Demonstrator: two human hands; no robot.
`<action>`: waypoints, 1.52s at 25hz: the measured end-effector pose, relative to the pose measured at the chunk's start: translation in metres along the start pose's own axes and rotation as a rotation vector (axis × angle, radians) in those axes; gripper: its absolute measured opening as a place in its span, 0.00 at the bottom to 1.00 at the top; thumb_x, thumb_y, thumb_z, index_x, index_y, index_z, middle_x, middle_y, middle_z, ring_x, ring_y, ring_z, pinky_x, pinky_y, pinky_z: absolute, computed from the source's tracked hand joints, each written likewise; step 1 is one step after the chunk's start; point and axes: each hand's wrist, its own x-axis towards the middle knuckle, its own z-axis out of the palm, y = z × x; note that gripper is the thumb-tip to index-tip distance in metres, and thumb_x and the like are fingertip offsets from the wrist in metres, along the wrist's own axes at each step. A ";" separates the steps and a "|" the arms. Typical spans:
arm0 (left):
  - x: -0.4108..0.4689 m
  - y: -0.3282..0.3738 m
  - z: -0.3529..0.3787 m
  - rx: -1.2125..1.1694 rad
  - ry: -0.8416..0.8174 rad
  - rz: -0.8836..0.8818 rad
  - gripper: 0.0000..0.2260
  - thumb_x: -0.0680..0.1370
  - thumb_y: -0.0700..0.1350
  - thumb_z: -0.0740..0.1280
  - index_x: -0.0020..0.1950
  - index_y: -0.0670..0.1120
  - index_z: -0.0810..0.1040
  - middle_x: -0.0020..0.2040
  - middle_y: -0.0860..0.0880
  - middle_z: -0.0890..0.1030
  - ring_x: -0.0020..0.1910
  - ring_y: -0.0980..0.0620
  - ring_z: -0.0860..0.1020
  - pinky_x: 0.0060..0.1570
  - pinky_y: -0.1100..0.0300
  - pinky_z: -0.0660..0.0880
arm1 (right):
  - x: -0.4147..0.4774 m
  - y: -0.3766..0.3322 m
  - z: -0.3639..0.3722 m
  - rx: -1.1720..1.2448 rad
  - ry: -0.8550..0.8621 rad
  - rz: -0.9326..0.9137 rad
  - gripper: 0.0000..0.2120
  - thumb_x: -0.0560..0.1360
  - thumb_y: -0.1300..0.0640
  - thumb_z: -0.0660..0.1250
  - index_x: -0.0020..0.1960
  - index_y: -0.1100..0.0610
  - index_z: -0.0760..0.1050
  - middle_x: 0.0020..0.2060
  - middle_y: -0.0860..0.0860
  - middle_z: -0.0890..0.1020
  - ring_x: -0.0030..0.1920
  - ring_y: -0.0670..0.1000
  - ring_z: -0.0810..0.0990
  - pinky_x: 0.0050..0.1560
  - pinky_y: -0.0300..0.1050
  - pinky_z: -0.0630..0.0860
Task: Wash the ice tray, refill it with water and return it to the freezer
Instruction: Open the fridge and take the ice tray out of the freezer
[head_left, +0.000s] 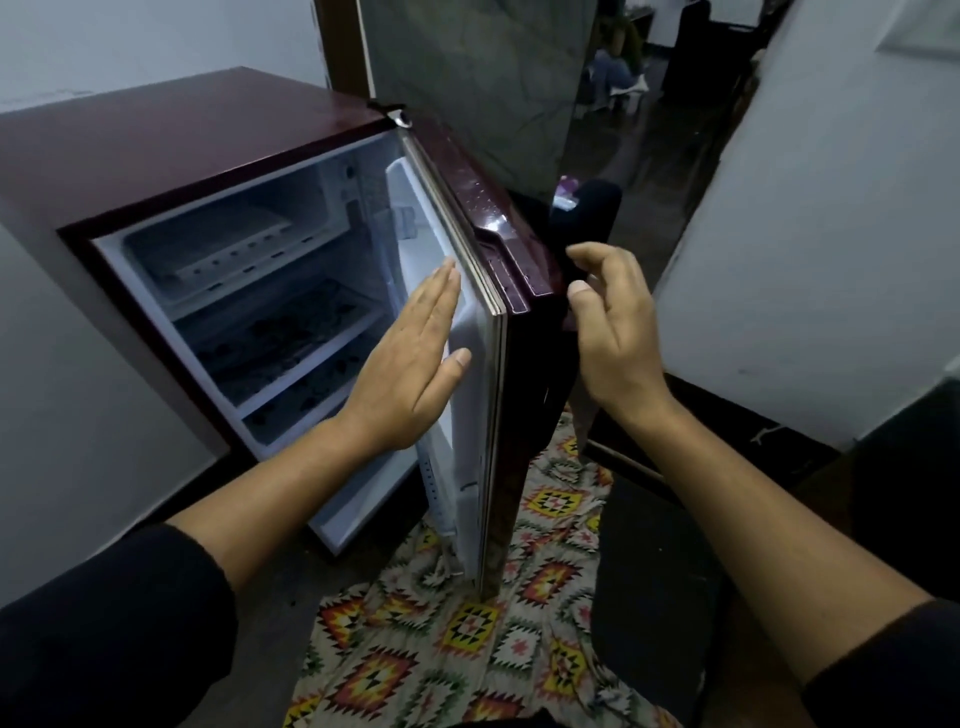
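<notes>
Flanking the open door (493, 332) of a maroon mini-refrigerator (156, 140): left hand (410, 364) flat on the white inner liner, fingers straight and together; right hand (613, 332) at the outer edge, fingers loosely curled, clasping nothing.
Ice tray (228, 234): pale, whitish, ridged, cells not discernible; lies flat in the freezer compartment (322, 192), at 10 o'clock from the left hand, well apart from both hands; long axis runs 8 to 2 o'clock.

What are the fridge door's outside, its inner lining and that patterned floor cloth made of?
Outer door: likely painted metal or a glossy coating, maroon, with sharp highlights. Inner lining: white moulded plastic, smooth and matte. Floor cloth: woven or printed fabric, judging by its wrinkles and folds.
</notes>
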 end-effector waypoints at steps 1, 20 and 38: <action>0.008 0.007 0.011 0.004 -0.016 0.003 0.31 0.86 0.52 0.53 0.86 0.39 0.49 0.87 0.43 0.48 0.86 0.51 0.46 0.84 0.48 0.49 | 0.002 -0.003 -0.010 -0.027 -0.024 -0.089 0.16 0.82 0.58 0.60 0.68 0.59 0.75 0.62 0.52 0.78 0.63 0.47 0.77 0.64 0.43 0.74; 0.145 0.095 0.151 0.244 -0.150 -0.123 0.34 0.85 0.57 0.51 0.86 0.41 0.46 0.86 0.41 0.41 0.86 0.47 0.41 0.84 0.50 0.46 | 0.083 0.126 -0.134 -0.597 -0.312 -0.330 0.30 0.79 0.57 0.59 0.79 0.65 0.64 0.78 0.61 0.68 0.80 0.58 0.63 0.80 0.51 0.60; 0.231 0.113 0.204 0.188 -0.222 -0.252 0.35 0.86 0.53 0.56 0.86 0.40 0.44 0.86 0.41 0.41 0.86 0.46 0.42 0.83 0.47 0.49 | 0.148 0.180 -0.154 -0.732 -0.377 -0.090 0.34 0.83 0.50 0.56 0.84 0.62 0.50 0.83 0.59 0.53 0.84 0.57 0.51 0.82 0.52 0.52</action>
